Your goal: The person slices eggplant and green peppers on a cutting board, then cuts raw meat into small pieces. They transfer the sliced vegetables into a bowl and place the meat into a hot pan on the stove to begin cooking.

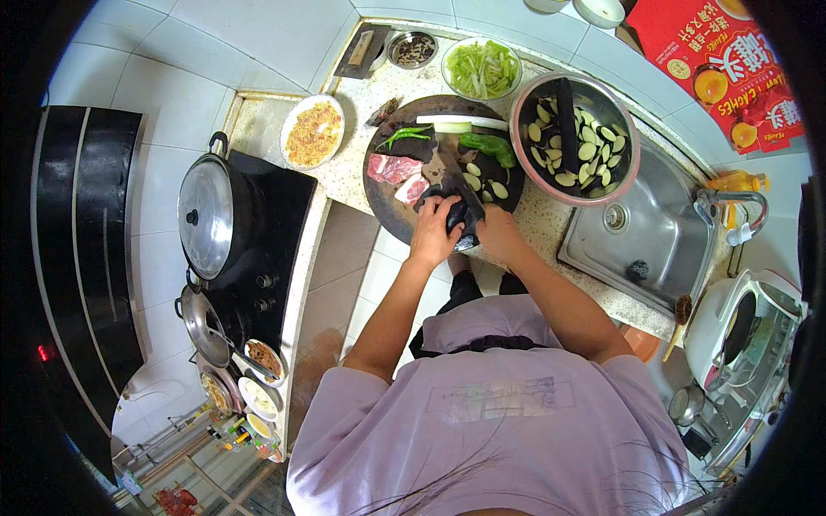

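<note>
My left hand (433, 231) presses a dark purple eggplant piece (456, 216) onto the round wooden chopping board (387, 206). In my right hand (498, 233) is a cleaver (459, 179), its wide blade just right of the eggplant; its handle is covered by my fingers. Cut eggplant slices (497, 189) lie to the right of the blade. Raw meat (392, 169) and a smaller meat piece (413, 189) sit at the board's left. Farther back are thin green chilies (405, 134), a white leek stalk (474, 120) and a large green pepper (492, 147).
A metal basin (635, 184) with eggplant slices and one long eggplant (568, 126) overlaps the sink (658, 238). Behind the board stands a bowl of cut greens (482, 68); a bowl of yellowish food (314, 131) is at left. A lidded pot (208, 216) occupies the stove (284, 193).
</note>
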Demonstrator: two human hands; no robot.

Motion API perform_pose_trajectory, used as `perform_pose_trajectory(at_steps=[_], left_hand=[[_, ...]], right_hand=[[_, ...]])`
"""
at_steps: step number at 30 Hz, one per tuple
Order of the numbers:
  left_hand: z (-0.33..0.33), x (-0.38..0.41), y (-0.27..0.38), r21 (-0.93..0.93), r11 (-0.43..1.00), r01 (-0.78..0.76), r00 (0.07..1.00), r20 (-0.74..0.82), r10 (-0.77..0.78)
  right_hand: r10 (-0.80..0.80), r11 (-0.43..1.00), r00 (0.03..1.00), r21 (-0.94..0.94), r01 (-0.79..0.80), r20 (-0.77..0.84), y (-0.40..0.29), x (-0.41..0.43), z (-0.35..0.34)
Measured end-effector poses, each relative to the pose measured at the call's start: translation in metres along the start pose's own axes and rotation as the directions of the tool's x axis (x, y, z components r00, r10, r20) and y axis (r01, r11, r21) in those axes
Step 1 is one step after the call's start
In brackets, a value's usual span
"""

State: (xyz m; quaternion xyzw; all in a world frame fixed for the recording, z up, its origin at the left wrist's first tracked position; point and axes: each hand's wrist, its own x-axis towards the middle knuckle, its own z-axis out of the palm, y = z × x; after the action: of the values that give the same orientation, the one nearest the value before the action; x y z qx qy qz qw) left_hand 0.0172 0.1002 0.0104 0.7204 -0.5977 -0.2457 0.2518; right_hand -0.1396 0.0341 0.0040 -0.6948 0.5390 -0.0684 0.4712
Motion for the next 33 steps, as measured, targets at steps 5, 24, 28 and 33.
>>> perform_pose_trajectory(at_steps=[5,24,28,33], left_hand=[[0.004,0.0,-0.001,-0.039,0.999,-0.032,0.998,-0.058,0.03],[0.009,0.012,-0.004,-0.106,0.992,-0.074,0.997,-0.019,0.073],[0.005,0.004,0.0,-0.058,0.998,-0.034,0.994,-0.104,0.028],[0.008,0.01,-0.009,-0.08,0.996,-0.05,0.995,-0.089,0.043]], right_hand=[[0.041,0.99,0.998,0.136,-0.047,0.043,0.014,0.008,-0.008],[-0.097,0.993,0.993,-0.074,0.091,-0.068,0.006,0.001,0.01],[0.044,0.996,0.999,0.078,-0.045,0.015,0.008,0.015,-0.007],[-0.098,0.995,0.995,-0.006,0.098,0.014,-0.009,-0.03,-0.031]])
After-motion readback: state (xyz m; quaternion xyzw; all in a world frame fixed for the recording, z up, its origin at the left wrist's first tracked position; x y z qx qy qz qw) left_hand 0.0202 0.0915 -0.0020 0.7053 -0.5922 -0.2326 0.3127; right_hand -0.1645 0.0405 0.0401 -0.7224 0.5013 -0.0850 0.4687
